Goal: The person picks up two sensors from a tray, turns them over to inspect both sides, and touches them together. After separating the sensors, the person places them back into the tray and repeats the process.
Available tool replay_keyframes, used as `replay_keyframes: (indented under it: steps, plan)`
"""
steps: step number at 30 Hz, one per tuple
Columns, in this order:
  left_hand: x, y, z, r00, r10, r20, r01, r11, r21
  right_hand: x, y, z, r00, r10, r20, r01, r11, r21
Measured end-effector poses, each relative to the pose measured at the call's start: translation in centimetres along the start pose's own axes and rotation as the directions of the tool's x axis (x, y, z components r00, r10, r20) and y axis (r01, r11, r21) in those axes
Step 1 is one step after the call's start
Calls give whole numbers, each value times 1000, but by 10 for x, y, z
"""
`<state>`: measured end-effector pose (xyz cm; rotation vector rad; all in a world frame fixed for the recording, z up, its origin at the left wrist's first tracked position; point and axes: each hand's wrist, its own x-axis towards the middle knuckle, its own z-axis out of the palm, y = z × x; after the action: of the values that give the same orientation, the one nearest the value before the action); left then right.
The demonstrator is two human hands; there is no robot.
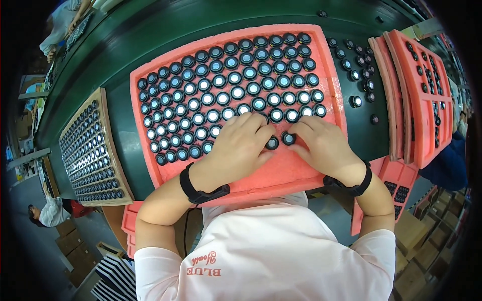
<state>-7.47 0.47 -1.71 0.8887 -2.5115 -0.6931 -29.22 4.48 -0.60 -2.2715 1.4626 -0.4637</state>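
A pink foam tray [251, 181] lies in front of me, filled with rows of small round black pieces with shiny, lens-like tops [238, 93]. My left hand [240, 145] is over the tray's near part, fingers curled, with one black round piece [271, 144] at its thumb and index finger. Facing it, my right hand [324, 145] pinches another black round piece [288, 138] between thumb and fingertips. These two pieces sit side by side, a small gap apart, low over the pink foam. My left hand hides some pieces beneath it.
Loose black round pieces [355, 75] lie on the green table [116, 118] right of the tray. Beyond them, pink foam trays [396, 100] stand on edge. Left is a tan board [108, 143] bordering more round pieces. Another person [52, 210] is at the far left.
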Motion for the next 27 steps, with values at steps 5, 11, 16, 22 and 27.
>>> replay_keyframes:
  steps: [5, 11, 16, 22, 27]
  plan:
    - [0, 0, 2, 1000, -7, -15, 8, 997, 78, 3, 1, 5, 1000, -28, -4, 27, 1000, -15]
    - [-4, -3, -2, 998, 18, -68, -16, 1000, 23, 11, -3, 3, 999, -46, -3, 46, 998, -48]
    - [-16, 34, -85, 896, 256, -362, -340, 921, -190, 26, 13, -32, 998, -19, -56, 16, 998, -60]
    - [-36, 80, -133, 469, 378, -798, -788, 588, -184, 92, 72, -80, 971, 156, -183, -180, 976, -124]
    - [-8, 98, -119, 38, 195, -980, -952, 306, 24, 162, 138, -97, 945, 258, -200, -304, 920, -246]
